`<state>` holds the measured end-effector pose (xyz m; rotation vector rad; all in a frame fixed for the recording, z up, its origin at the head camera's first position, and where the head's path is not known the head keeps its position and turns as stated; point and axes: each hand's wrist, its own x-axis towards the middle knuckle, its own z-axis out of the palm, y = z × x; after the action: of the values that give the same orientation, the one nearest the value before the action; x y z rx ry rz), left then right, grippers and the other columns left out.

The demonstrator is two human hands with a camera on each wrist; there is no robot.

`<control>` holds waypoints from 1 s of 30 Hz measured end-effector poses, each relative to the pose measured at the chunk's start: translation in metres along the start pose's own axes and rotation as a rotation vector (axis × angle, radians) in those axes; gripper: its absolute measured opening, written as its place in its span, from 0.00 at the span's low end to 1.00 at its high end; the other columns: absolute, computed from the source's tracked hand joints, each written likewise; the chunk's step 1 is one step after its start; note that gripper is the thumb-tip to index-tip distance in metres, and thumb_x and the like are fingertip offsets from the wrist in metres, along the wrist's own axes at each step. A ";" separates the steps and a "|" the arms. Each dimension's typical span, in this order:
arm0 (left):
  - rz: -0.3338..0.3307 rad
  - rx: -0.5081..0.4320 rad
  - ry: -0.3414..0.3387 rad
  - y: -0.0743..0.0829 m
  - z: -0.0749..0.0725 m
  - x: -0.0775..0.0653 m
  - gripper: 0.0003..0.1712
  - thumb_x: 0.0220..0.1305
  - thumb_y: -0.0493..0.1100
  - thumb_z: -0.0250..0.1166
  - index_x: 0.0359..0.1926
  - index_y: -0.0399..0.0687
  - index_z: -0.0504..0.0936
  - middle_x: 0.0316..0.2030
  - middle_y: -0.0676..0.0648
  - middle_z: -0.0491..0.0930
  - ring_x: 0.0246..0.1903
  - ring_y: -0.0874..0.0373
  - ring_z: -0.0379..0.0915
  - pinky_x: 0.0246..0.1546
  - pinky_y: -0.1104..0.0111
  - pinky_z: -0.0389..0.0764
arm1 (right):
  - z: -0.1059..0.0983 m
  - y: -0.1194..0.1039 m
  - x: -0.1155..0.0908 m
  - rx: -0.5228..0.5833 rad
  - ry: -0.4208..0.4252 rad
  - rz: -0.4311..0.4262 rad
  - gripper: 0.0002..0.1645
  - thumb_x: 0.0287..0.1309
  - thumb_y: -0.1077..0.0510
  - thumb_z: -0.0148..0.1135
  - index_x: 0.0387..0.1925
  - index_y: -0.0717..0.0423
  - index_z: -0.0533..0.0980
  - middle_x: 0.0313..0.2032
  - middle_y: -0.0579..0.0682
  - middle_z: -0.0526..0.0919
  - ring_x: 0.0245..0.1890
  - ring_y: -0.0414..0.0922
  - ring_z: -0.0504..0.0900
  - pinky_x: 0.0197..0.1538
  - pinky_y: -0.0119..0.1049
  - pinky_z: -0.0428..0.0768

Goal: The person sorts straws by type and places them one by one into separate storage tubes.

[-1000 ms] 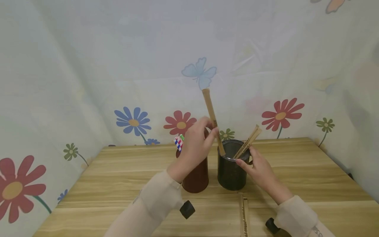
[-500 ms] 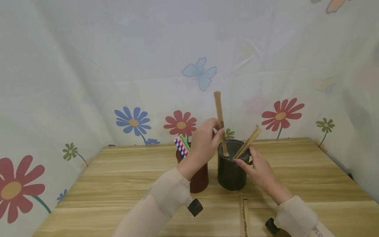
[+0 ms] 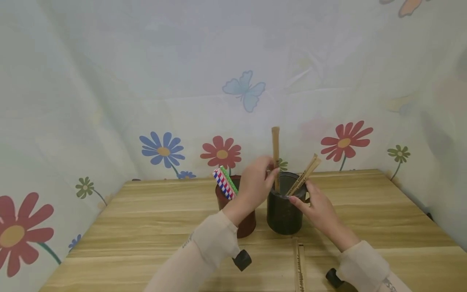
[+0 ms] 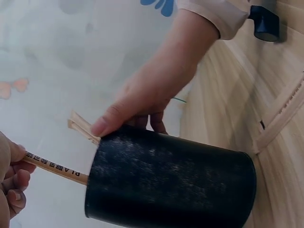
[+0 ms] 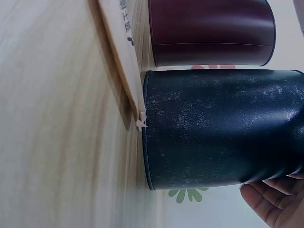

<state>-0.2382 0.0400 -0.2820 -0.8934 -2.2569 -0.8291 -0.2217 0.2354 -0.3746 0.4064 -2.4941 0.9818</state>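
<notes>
My left hand (image 3: pixel 253 182) pinches a paper-wrapped straw (image 3: pixel 276 148) near its middle. The straw stands almost upright, its lower end inside the mouth of a dark cylindrical cup (image 3: pixel 284 217); lettering shows on the wrapper (image 4: pixel 57 167) in the left wrist view. With thumb on the near rim and fingers round the far right side, my right hand (image 3: pixel 322 211) grips the cup. Other wrapped straws (image 3: pixel 305 174) lean to the right in the same cup. In the right wrist view, fingertips (image 5: pixel 254 195) press against the cup's side.
A brown-red cup (image 3: pixel 247 227) stands just left of the dark one, holding striped and green-patterned straws (image 3: pixel 224 184). More wrapped straws (image 3: pixel 300 263) lie on the wooden table (image 3: pixel 164 227) in front. A flower-printed cloth (image 3: pixel 175 73) hangs behind.
The left hand has moved right and then down, and the straw has gone from tilted to nearly upright, its top now lower. The right hand keeps its hold on the cup.
</notes>
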 end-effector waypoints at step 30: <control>-0.014 0.234 -0.356 -0.010 0.028 -0.007 0.08 0.63 0.48 0.65 0.39 0.50 0.80 0.32 0.53 0.82 0.27 0.66 0.73 0.26 0.77 0.71 | -0.001 -0.001 0.001 -0.005 -0.002 0.015 0.37 0.65 0.43 0.56 0.63 0.65 0.63 0.56 0.65 0.75 0.45 0.54 0.80 0.41 0.44 0.79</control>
<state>-0.2491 0.0512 -0.3077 -0.9743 -2.6011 -0.4213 -0.2220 0.2350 -0.3730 0.3876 -2.5043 0.9819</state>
